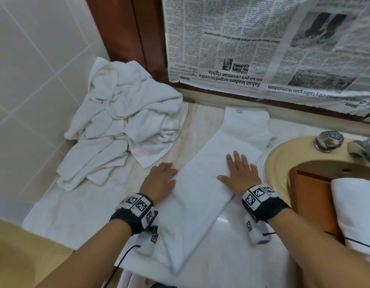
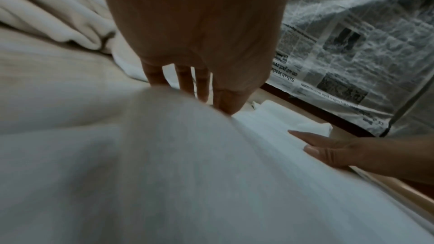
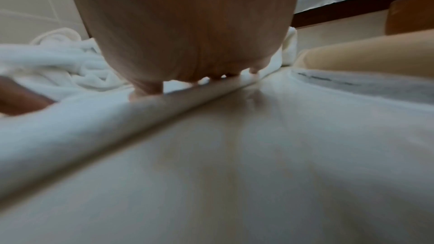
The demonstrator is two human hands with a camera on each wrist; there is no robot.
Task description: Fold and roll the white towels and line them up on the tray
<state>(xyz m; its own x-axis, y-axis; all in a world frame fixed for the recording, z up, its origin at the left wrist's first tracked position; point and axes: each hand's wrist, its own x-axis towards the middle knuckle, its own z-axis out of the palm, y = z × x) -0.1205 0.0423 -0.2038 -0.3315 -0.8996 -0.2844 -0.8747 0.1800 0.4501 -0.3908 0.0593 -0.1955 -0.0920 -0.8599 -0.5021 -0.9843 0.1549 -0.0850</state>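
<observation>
A long folded white towel (image 1: 202,190) lies flat on the counter (image 1: 200,121), slanting from the near edge up toward the wall, and both hands press on it with straight fingers and grip nothing: the left hand (image 1: 161,181) rests on its left edge and the right hand (image 1: 239,173) lies flat with spread fingers near its right edge. A pile of crumpled white towels (image 1: 121,121) sits to the left by the tiled wall (image 1: 30,59), apart from the folded one. To the right, a rolled white towel (image 1: 356,208) lies on the brown wooden tray (image 1: 310,190) that sits over the sink (image 1: 283,161), with a newspaper (image 1: 252,42) covering the wall behind
</observation>
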